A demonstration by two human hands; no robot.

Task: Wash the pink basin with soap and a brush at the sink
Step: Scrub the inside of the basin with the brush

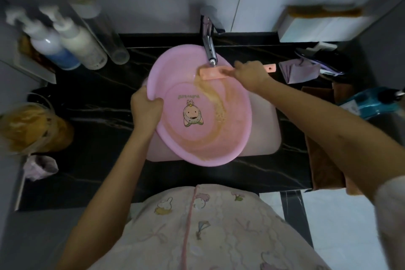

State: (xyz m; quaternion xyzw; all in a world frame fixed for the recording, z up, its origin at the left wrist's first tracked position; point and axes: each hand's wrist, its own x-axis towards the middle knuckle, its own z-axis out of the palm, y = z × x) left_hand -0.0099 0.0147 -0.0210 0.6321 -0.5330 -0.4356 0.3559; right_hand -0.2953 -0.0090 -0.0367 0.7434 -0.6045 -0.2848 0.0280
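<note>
Left grip [146, 107] clamps the round pink plastic basin [197, 138] steady; right grip [252, 74] clasps the long pink brush [213, 73], wetting it beneath the steel tap [209, 50].

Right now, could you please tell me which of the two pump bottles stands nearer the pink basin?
The cream pump bottle, right of the pair; the blue-bottomed bottle stands farther left of the pink basin.

My left hand [146, 106] holds the rim of the pink basin [198, 133], which sits tilted over the white sink [268, 129]. My right hand [252, 75] grips a pink brush [213, 73] under the tap [209, 50]. Yellowish water runs down inside the basin, past a little cartoon picture [192, 115]. Two pump bottles [65, 44] stand on the left.
</note>
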